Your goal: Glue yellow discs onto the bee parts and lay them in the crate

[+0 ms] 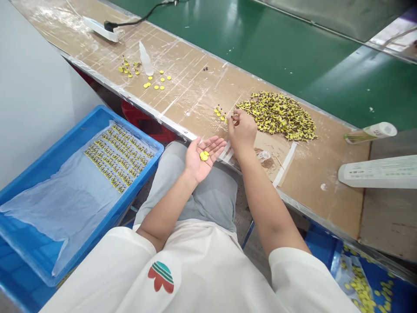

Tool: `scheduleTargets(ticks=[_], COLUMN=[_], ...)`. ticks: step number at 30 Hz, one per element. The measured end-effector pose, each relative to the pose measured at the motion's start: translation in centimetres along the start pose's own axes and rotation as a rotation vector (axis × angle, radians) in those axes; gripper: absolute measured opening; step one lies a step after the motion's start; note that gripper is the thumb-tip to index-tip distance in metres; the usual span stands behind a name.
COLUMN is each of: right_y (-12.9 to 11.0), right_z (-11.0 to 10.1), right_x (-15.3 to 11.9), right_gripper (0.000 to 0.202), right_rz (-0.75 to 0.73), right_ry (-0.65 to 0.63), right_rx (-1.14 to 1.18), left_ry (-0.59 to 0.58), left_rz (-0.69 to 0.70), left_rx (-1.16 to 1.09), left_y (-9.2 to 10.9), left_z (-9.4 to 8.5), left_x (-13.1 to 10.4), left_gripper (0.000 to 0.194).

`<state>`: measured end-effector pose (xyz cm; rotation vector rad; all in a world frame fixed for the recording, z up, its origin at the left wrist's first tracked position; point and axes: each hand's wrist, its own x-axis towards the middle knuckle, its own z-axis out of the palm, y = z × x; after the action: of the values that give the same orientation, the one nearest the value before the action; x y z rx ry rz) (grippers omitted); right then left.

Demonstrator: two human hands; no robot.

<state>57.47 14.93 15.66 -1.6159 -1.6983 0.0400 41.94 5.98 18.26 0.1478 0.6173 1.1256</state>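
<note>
Palm up over my lap, my left hand (205,157) has its fingers stretched out and holds several small yellow discs (204,155) on the palm. My right hand (243,129) is closed in a pinch just above the cardboard-covered table (192,98); what sits between its fingertips is too small to make out. Close to those fingertips stand a few small dark-topped pieces on yellow disc bases (218,111). Directly behind and right of that hand lies a big heap of small yellow-and-dark pieces (280,114).
At left, a blue tray (156,150) holds rows of dark-topped pieces (120,152) on a white sheet. A dropper bottle (146,58) stands among loose discs. A power strip (99,28) lies farther left, two cylindrical containers (371,132) at right, and a bin of discs (361,282) below.
</note>
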Motion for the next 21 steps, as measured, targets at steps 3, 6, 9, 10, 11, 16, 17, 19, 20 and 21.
scheduleTargets(ticks=[3, 6, 9, 10, 11, 16, 17, 19, 20, 21], right_y=[0.4, 0.7, 1.0, 1.1, 1.1, 0.7, 0.3, -1.0, -1.8, -2.7], right_z=[1.2, 1.5, 1.6, 1.6, 1.6, 1.0, 0.5, -0.8, -1.6, -2.4], right_x=[0.1, 0.0, 0.0, 0.0, 0.0, -0.1, -0.4, -1.6, -2.3, -3.2], right_gripper=[0.030, 0.031, 0.032, 0.032, 0.032, 0.032, 0.031, 0.028, 0.027, 0.027], right_rz=[-0.030, -0.019, -0.002, 0.002, 0.007, 0.012, -0.003, -0.049, -0.078, -0.104], right_ry=[-0.042, -0.062, -0.069, -0.071, -0.072, -0.025, 0.003, 0.055, 0.061, 0.039], right_rx=[-0.085, -0.096, -0.090, -0.090, -0.091, -0.082, -0.065, 0.013, 0.078, 0.152], left_ry=[-0.006, -0.012, -0.002, 0.000, -0.001, -0.036, -0.037, -0.031, -0.022, -0.008], left_rz=[0.003, 0.000, -0.008, -0.012, -0.015, 0.002, 0.006, 0.006, 0.002, -0.006], left_rx=[-0.019, -0.043, -0.029, -0.021, -0.018, -0.038, -0.041, -0.047, -0.052, -0.056], left_y=[0.3, 0.5, 0.4, 0.4, 0.3, 0.1, 0.2, 0.3, 0.3, 0.4], left_z=[-0.2, -0.4, -0.5, -0.5, -0.5, -0.7, -0.7, -0.7, -0.6, -0.5], left_x=[0.1, 0.2, 0.3, 0.3, 0.4, 0.5, 0.5, 0.4, 0.4, 0.4], left_gripper=[0.035, 0.035, 0.036, 0.036, 0.036, 0.034, 0.034, 0.035, 0.036, 0.037])
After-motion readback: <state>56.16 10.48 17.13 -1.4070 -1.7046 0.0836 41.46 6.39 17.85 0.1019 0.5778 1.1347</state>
